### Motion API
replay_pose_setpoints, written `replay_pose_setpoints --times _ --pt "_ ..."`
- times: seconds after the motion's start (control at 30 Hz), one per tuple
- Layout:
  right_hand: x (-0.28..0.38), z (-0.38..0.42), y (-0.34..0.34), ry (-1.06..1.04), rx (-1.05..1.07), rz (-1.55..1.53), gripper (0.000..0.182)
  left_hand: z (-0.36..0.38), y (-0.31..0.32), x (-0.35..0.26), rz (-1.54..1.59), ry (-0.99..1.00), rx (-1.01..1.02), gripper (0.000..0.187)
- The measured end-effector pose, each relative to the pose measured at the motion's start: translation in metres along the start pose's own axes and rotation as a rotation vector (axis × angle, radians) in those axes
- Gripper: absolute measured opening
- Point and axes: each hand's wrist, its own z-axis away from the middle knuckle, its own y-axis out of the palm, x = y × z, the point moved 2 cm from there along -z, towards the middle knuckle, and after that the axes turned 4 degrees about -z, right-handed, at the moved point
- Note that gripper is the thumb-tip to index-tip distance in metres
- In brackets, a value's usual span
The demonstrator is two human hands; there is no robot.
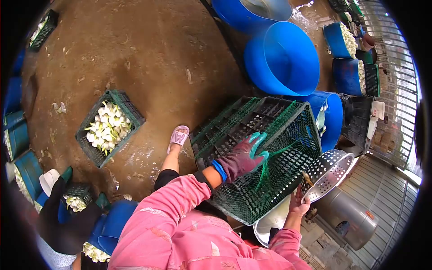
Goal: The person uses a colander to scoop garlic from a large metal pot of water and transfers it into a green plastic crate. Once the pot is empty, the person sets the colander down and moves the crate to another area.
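My left hand [245,157], in a maroon and teal glove, spans the upper rim of a dark plastic crate [225,130], thumb and fingers on either side. Green netting [288,148] lines this crate, and I see no load in it. Bare fingers of my right hand [299,204] close on the edge of a metal colander [333,173] full of round holes. The colander is tilted beside the crate. A small brown piece [308,179] shows at its edge. Below the crate, a pale basin [272,222] is partly hidden.
A netted crate of white bulbs [108,126] stands on the wet brown floor [148,58]. Large blue tubs [283,58] stand ahead, and a metal drum [348,218] is at right. Another person [67,220] works at lower left among blue containers. My pink sandal [178,136] is near the crate.
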Motion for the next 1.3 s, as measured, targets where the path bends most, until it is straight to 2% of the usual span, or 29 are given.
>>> replay_pose_setpoints --times 0.07,0.33,0.57,0.7,0.8,0.83,0.87,0.93,0.97,1.0,1.03,1.07,1.1,1.2,1.27,1.3 --pt "-0.004 0.004 0.011 -0.023 -0.2 -0.055 0.038 0.001 0.001 -0.001 0.002 -0.004 -0.021 0.057" --pt "-0.006 -0.004 0.007 -0.08 -0.156 0.02 0.035 -0.001 0.006 0.003 0.054 -0.004 -0.043 0.055" --pt "-0.007 -0.004 0.005 -0.097 -0.224 0.132 0.034 -0.002 0.003 0.003 0.113 -0.063 -0.004 0.053" --pt "-0.006 -0.009 -0.001 -0.044 -0.175 0.038 0.036 -0.004 0.008 0.012 0.089 -0.014 -0.046 0.053" --pt "-0.002 0.0 0.011 -0.084 -0.278 0.046 0.036 -0.008 0.011 0.021 0.355 0.003 -0.003 0.054" --pt "0.001 -0.002 0.002 -0.02 -0.227 -0.02 0.037 -0.006 0.002 0.013 0.126 -0.004 -0.024 0.055" --pt "0.005 -0.001 -0.011 0.036 -0.181 -0.094 0.037 -0.004 0.004 0.02 0.24 0.011 -0.046 0.056" --pt "0.015 0.024 -0.007 0.027 -0.285 -0.228 0.039 0.003 -0.026 -0.019 -0.104 0.076 -0.111 0.052" --pt "0.019 0.033 -0.019 0.009 -0.313 -0.261 0.04 0.003 -0.032 -0.018 -0.053 0.104 -0.142 0.046" --pt "0.023 0.045 -0.037 -0.004 -0.338 -0.294 0.04 0.005 -0.039 -0.024 -0.077 0.233 -0.201 0.043" --pt "0.026 0.056 -0.064 0.004 -0.3 -0.334 0.04 0.005 -0.048 -0.023 -0.188 0.252 -0.161 0.043" --pt "0.028 0.062 -0.091 0.017 -0.25 -0.372 0.04 0.007 -0.054 -0.041 -0.264 0.172 -0.124 0.038" --pt "0.026 0.068 -0.117 0.01 -0.27 -0.401 0.04 0.009 -0.048 -0.057 0.281 0.042 -0.131 0.04" --pt "0.006 0.073 -0.185 0.106 -0.226 -0.477 0.044 0.009 -0.015 -0.128 0.121 0.246 -0.199 0.038" --pt "-0.02 0.059 -0.226 0.166 -0.17 -0.613 0.05 0.004 0.033 -0.165 0.017 0.315 -0.063 0.036" --pt "-0.031 0.054 -0.241 0.146 -0.317 -0.574 0.047 0.006 0.063 -0.181 -0.042 0.344 0.015 0.036"
